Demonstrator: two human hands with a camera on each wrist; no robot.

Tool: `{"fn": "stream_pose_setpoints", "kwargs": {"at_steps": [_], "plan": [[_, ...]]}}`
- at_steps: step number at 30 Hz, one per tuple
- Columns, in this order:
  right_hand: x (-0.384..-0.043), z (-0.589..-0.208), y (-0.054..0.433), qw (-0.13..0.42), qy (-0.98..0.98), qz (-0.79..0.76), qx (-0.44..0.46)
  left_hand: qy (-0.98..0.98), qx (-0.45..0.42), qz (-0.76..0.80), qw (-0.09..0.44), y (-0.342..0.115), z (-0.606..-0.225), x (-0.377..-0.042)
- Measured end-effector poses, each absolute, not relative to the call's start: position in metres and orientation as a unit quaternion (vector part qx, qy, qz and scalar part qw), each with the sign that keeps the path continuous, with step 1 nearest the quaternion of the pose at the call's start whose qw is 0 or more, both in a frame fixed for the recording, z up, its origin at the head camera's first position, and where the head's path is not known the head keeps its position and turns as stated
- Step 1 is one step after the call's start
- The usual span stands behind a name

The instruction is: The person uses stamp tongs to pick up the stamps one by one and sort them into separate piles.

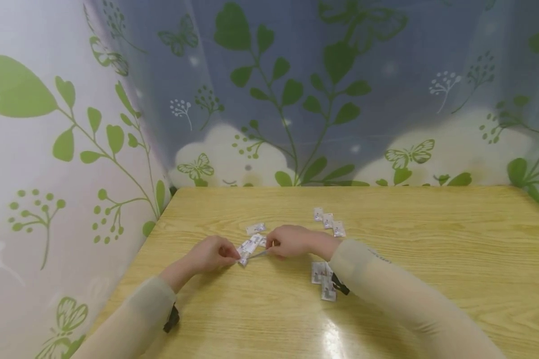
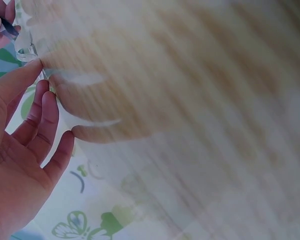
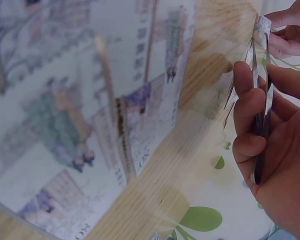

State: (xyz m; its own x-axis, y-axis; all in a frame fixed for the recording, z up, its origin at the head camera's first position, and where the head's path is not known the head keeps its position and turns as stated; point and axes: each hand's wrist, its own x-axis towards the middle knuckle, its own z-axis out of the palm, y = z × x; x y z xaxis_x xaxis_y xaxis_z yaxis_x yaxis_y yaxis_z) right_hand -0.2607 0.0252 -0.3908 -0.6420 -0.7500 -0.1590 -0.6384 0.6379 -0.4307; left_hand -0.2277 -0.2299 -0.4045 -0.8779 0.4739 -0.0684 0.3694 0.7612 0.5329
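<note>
We see the stamp (image 1: 243,261) at the tip end of the tweezers (image 3: 262,105). It looks small, thin and shiny, so we think it is very light, a bit bendy and maybe slippery. We guess it could crease or tear if squeezed too hard. The best place for us to take hold seems to be a plain edge or corner, with a soft pinch.

The left hand (image 1: 212,253), at the tip end of the tweezers, pinches the stamp's edge between thumb and fingers. The right hand (image 1: 292,242) grips the tweezers, fingers curled round them. Their two legs stand a little apart, with a narrow gap; we cannot tell if the tips nip the stamp.

Just past the tweezers lies a bunch (image 1: 250,244) of stamps, and behind that a lone one (image 1: 256,229). Farther off, past the tweezers and to their right, we see a row (image 1: 328,221) of three. Nearer us, right of the tweezers, is a pile (image 1: 328,289) that overlaps. The wooden table (image 1: 431,259) spreads under the tweezers, and a leafy cloth (image 1: 269,159) hangs well behind them.
</note>
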Motion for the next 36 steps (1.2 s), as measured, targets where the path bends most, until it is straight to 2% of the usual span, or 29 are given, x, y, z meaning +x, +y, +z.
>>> {"fn": "stream_pose_setpoints", "kwargs": {"at_steps": [6, 15, 24, 32, 36], "plan": [[-0.261, -0.391, 0.025, 0.168, 0.886, -0.179, -0.394, 0.934, 0.219, 0.262, 0.103, -0.229, -0.403, -0.227], [-0.26, -0.388, 0.025, 0.134, 0.881, -0.152, -0.429, 0.934, 0.22, 0.263, 0.105, -0.228, -0.403, -0.228], [-0.257, -0.389, 0.028, 0.122, 0.882, -0.156, -0.427, 0.935, 0.224, 0.259, 0.096, -0.226, -0.402, -0.226], [-0.246, -0.385, 0.054, 0.122, 0.879, -0.192, -0.419, 0.914, 0.285, 0.283, 0.059, -0.213, -0.399, -0.219], [-0.238, -0.382, 0.073, 0.132, 0.877, -0.205, -0.414, 0.901, 0.312, 0.294, 0.064, -0.202, -0.399, -0.217]]}}
